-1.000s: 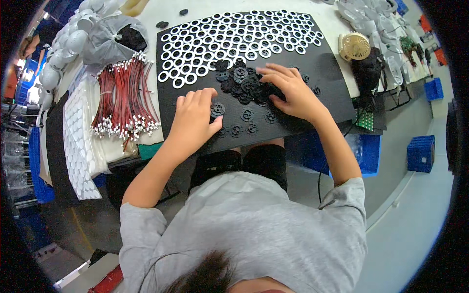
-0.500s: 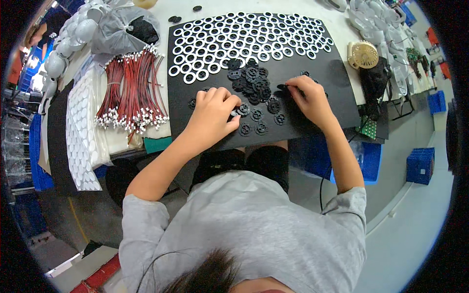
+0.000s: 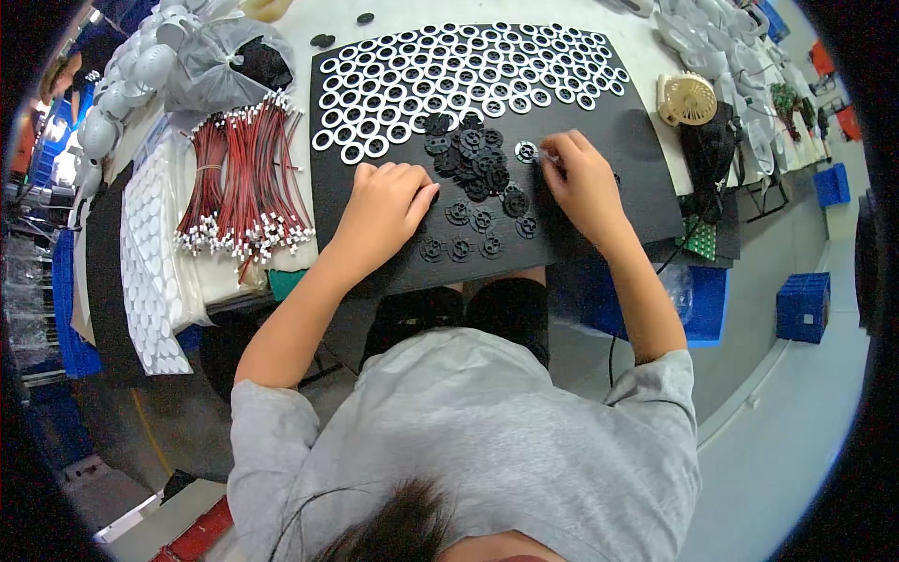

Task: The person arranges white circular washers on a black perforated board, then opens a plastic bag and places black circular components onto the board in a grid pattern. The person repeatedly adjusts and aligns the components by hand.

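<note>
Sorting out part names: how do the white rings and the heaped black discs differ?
Colour: the white rings show white rims around dark centres; the heaped black discs are dark throughout. Layout: the rings lie spread out flat; the discs overlap in a pile. Shared: both are round and lie on the black board.

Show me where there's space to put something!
On the black board, near its right edge past the right hand, plus a narrow strip left of the left hand. Crowded: white rings across the far side, black spoked discs heaped between the hands.
</note>
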Available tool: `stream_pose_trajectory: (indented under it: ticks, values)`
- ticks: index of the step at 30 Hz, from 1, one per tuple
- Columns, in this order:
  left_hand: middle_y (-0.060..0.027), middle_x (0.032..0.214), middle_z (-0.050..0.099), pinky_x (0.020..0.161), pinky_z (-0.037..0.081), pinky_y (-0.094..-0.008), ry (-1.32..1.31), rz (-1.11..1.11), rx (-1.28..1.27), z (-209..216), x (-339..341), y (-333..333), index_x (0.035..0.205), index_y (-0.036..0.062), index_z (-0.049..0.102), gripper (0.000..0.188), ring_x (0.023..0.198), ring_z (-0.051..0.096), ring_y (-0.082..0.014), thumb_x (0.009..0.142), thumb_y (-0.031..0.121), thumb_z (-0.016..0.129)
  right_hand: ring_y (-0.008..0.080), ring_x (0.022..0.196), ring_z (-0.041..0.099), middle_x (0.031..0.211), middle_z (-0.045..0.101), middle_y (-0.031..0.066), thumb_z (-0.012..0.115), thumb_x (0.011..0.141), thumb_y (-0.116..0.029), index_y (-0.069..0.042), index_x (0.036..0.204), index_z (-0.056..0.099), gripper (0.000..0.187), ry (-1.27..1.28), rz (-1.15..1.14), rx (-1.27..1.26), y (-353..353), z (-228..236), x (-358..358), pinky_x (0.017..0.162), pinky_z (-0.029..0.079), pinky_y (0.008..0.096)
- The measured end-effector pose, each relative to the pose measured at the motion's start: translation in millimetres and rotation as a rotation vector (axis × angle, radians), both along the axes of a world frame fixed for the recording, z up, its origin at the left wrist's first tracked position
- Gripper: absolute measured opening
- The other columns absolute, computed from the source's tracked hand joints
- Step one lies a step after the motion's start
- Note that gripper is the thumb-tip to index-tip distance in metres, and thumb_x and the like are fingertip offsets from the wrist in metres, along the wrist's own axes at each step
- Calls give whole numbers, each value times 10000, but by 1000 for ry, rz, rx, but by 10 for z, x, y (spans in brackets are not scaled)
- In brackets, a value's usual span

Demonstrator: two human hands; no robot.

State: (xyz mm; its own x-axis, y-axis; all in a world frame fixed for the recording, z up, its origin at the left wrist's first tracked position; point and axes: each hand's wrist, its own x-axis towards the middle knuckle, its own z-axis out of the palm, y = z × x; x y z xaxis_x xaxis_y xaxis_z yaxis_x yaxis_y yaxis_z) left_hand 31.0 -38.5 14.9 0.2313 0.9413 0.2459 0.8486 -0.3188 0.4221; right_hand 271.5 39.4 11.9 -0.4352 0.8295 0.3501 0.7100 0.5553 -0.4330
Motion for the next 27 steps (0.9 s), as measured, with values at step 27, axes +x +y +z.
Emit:
stream_pose_trajectory:
  ticks: [27]
  values:
    - [-120,1395,266,1026,151,-504,320,-264,-61,-46,136,-392,1296,58,355,668,1297,210,-299,805,496,474,299,912,512,930,532,135,637,670,-45,-20,836,539,194,140,-294,123,-401,-82,615,822,408,361]
